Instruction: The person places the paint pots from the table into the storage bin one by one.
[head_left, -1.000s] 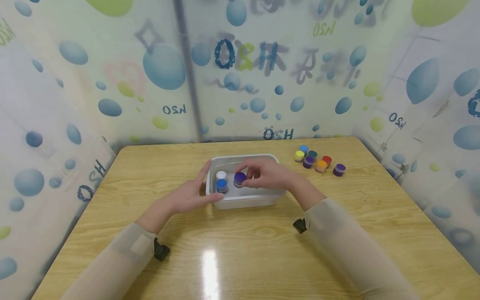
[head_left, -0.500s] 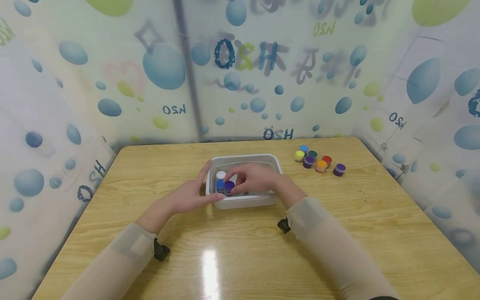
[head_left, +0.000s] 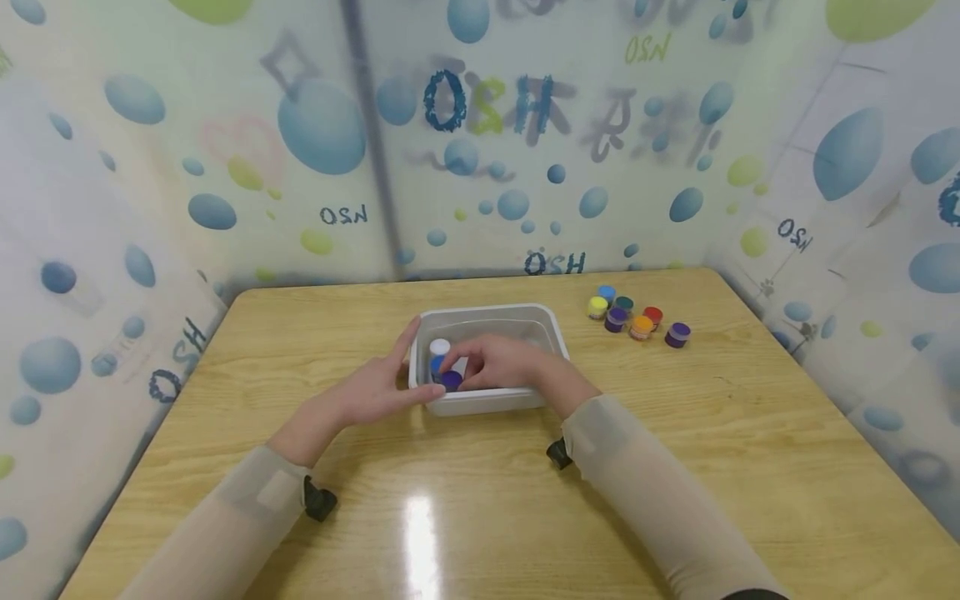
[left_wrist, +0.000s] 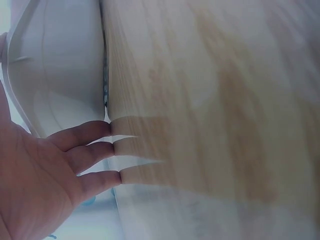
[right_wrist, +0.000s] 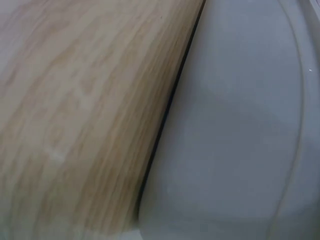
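A light grey plastic bin [head_left: 551,333] sits on the table with several small paint jars at its left end. My right hand [head_left: 498,364] reaches inside and pinches a paint jar with a purple lid [head_left: 451,380], low behind the front wall. Beside that jar are a blue-lidded jar [head_left: 437,367], partly covered by my fingers, and a white-lidded jar [head_left: 440,347]. My left hand [head_left: 371,390] rests on the bin's left end, thumb along the front rim. In the left wrist view the left hand [left_wrist: 45,170] has its fingers extended, tips at the table. The right wrist view hides the right hand.
At the back right of the wooden table [head_left: 480,500] stands a loose group of paint jars, among them a yellow one [head_left: 597,307], an orange one [head_left: 641,327] and a red one [head_left: 652,317]. A purple jar [head_left: 677,335] stands apart. Patterned curtain walls [head_left: 480,167] surround the table.
My right hand has carried the purple-lidded paint jar left and down, from mid-bin to beside the blue and white jars. The left hand stays at the bin. The head view shifts slightly.
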